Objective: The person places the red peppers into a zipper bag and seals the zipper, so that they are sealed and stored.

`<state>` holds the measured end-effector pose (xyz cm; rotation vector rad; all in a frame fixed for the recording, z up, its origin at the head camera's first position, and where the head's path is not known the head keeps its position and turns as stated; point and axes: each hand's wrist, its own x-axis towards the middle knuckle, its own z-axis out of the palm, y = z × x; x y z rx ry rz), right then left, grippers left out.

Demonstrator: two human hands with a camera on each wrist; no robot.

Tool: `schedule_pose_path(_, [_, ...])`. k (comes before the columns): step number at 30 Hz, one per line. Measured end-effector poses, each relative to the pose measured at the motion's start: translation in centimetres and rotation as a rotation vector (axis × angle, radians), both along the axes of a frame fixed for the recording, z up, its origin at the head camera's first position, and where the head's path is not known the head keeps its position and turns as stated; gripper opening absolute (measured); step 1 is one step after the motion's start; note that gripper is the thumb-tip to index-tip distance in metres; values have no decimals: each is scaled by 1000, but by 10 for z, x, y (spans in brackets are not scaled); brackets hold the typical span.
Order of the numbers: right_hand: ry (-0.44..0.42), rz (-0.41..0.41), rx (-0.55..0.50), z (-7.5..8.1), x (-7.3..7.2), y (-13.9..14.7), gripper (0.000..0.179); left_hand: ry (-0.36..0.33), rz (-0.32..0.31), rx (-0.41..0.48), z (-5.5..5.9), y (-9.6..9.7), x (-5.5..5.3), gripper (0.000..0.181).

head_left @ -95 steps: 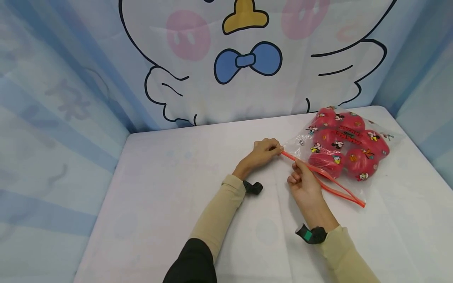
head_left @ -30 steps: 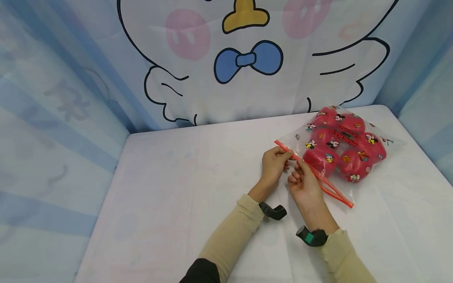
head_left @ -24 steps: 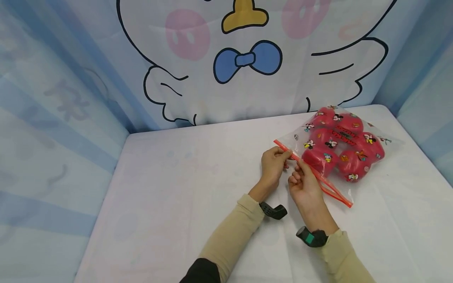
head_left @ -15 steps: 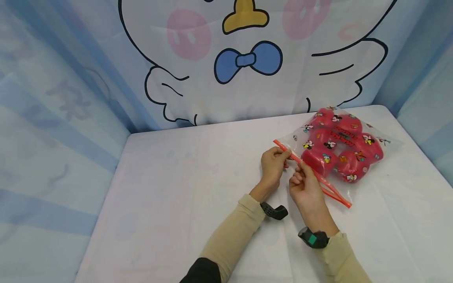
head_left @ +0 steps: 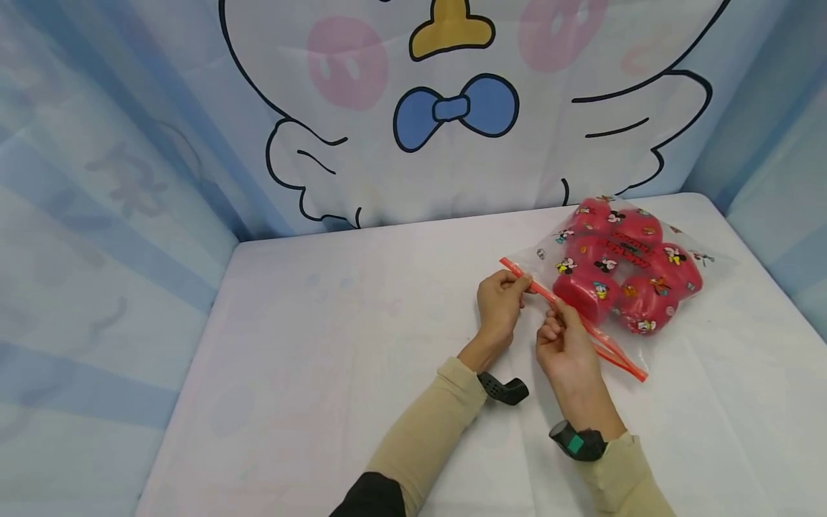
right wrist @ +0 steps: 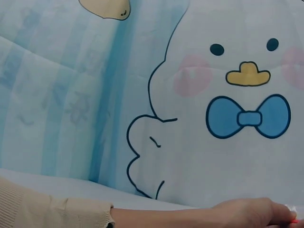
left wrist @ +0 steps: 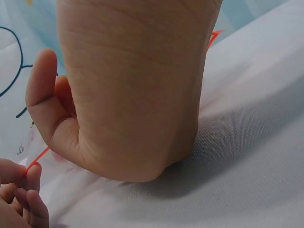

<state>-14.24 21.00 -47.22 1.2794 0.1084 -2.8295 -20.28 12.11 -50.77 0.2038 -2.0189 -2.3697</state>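
A clear zip bag (head_left: pixel 620 269) printed with small cartoon figures lies at the right of the table in the head view. Several red rounded objects show through its plastic; their exact kind is unclear. Along its near left side runs an orange-red zip strip (head_left: pixel 510 266), its two edges spread apart toward the lower right end. My left hand (head_left: pixel 499 305) pinches the strip near its upper left end. Just right of it, my right hand (head_left: pixel 568 352) pinches the strip between thumb and forefinger. The left wrist view shows the left hand (left wrist: pixel 133 95) close up, hiding its own fingertips.
A white cloth covers the table (head_left: pixel 291 373). Behind it hangs a curtain (head_left: pixel 452 179) with a cartoon bird and blue bow tie, and blue patterned curtains close off both sides. Each wrist wears a black camera.
Since the oldest frame, my left hand has shifted its pinch along the strip toward the right hand, and the bag has slid slightly left. Lately my right hand has moved slightly down and right along the strip.
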Motion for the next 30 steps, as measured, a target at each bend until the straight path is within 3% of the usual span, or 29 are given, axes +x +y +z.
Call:
schedule_pose_path(7, [72, 56, 66, -7, 2, 0, 18, -28, -36, -3, -1, -5, -4, 16])
schedule_pose_path(13, [102, 69, 112, -9, 5, -2, 14, -110, -127, 8, 3, -7, -5, 15])
schedule_pose_path(18, [100, 34, 137, -8, 9, -2, 20, -134, -201, 7, 9, -3, 0, 14])
schedule_pose_path(24, [117, 56, 141, -8, 11, 0, 19, -148, -265, 32, 13, 4, 7, 12])
schedule_pose_path(30, [130, 47, 158, -9, 9, 3, 23, -111, -332, -100, 15, 6, 10, 22])
